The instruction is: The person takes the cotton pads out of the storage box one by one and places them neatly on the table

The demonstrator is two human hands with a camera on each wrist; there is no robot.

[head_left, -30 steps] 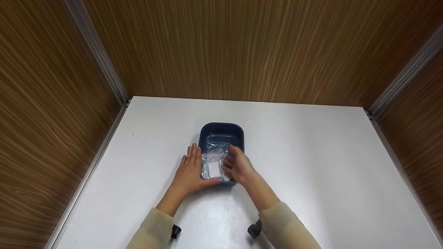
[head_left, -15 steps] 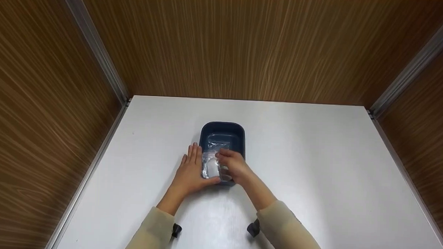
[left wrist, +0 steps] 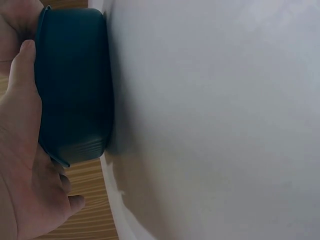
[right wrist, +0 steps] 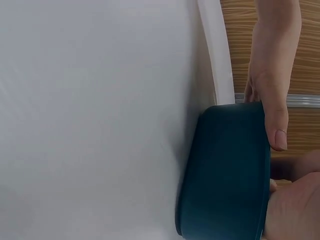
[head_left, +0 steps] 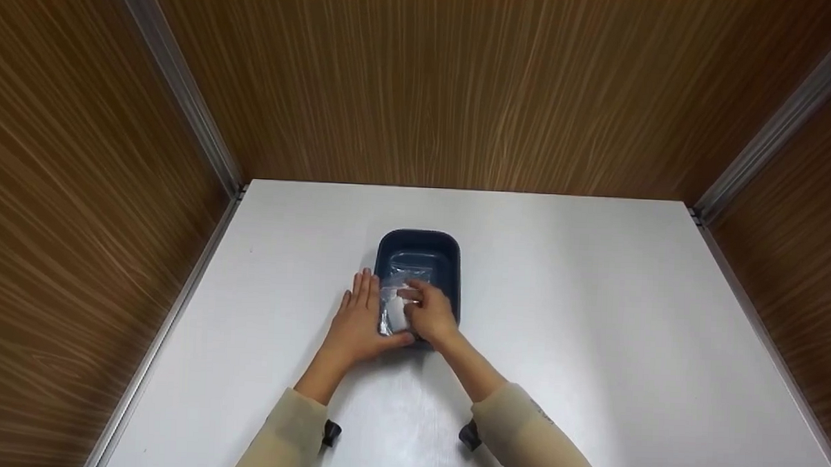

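A dark blue, deep rectangular box (head_left: 419, 240) with rounded corners stands on the white table. Inside its near half lies a clear plastic zip bag (head_left: 386, 324) with a flat white piece (head_left: 398, 314) in it, looking bent. My left hand (head_left: 357, 328) steadies the box, straight fingers along its left side and thumb over the near rim; the left wrist view shows that thumb (left wrist: 26, 65) on the rim. My right hand (head_left: 432, 316) reaches into the box, curled fingers gripping the bag's right side. Its fingertips are hidden behind the box wall (right wrist: 225, 170) in the right wrist view.
More clear plastic (head_left: 411, 270) lies toward the middle of the box. Brown wood-grain panels (head_left: 420, 88) rise behind the table and at both sides, with metal strips (head_left: 185, 94) at the corners. The white tabletop (head_left: 565, 301) spreads around the box.
My right hand has moved left from the box's right side over the bag, and the white piece in it has gone from flat to bent. The left hand has stayed in place.
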